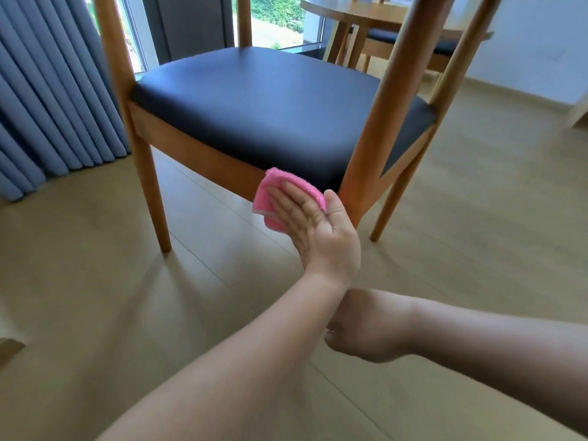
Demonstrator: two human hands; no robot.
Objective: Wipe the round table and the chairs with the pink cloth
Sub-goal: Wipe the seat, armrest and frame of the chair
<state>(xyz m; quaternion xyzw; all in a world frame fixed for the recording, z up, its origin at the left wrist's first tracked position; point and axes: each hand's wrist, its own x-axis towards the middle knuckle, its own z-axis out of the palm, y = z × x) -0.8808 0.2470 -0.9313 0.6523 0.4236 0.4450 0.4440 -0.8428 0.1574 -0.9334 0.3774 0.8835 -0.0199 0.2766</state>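
A wooden chair (203,154) with a dark padded seat (261,116) stands close in front of me. My left hand (313,226) lies flat on the folded pink cloth (264,198) and presses it against the chair's wooden seat rail, just left of a thick leg (375,128). Lower down, my right hand (369,326) hangs over the floor with its fingers curled, nothing visible in it, partly hidden behind my left forearm. The round wooden table (346,11) shows at the top right behind the chair.
Blue pleated curtains (47,90) hang at the left beside a tall window (273,23). A second chair (410,43) is tucked under the table. Light wood flooring (477,218) spreads around the chair legs.
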